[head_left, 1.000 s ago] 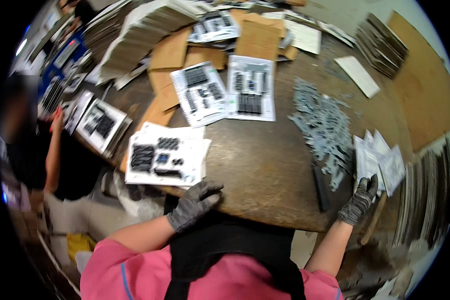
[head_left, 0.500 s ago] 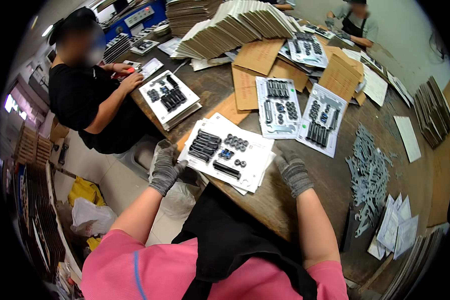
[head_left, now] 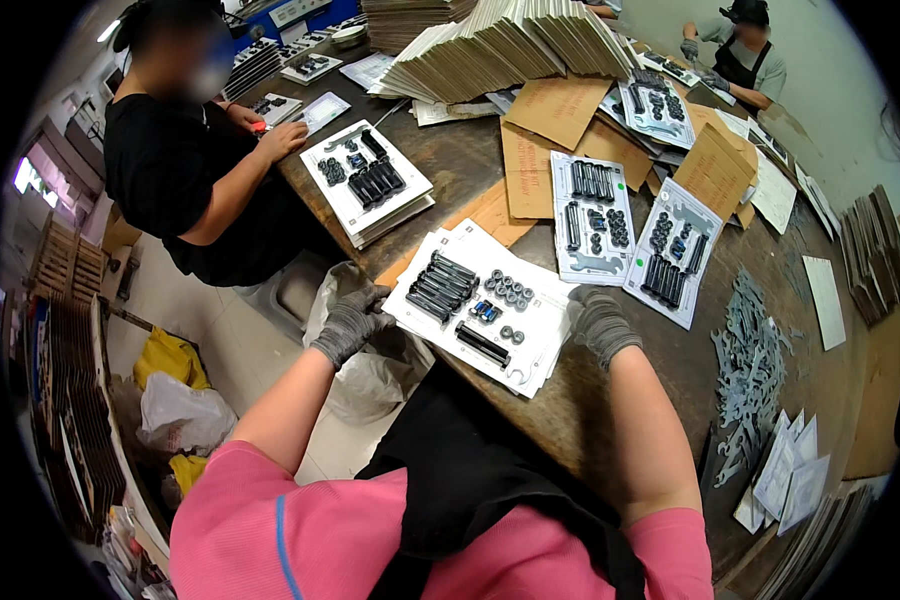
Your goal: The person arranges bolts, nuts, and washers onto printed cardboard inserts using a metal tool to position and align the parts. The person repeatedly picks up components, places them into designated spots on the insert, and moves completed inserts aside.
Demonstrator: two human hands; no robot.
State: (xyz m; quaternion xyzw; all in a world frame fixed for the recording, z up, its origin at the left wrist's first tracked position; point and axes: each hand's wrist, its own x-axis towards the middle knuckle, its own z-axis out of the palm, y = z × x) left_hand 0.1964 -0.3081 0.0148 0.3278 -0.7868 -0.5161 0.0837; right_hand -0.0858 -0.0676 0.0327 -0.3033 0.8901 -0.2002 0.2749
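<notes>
Card stack (head_left: pixel 543 325) is at the table (head_left: pixel 562 432) edge, bolts (head_left: pixel 440 288) and nuts (head_left: pixel 510 289) already on top, wrenches (head_left: pixel 745 350) loose off right, left hand (head_left: pixel 353 325) and right hand (head_left: pixel 602 326) flanking the cards, can't tell if either grip's closed.

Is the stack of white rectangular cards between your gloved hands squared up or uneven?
Uneven: the white rectangular card stack shows lower edges jutting out on its right side, near the grey knit-gloved right hand.
</notes>
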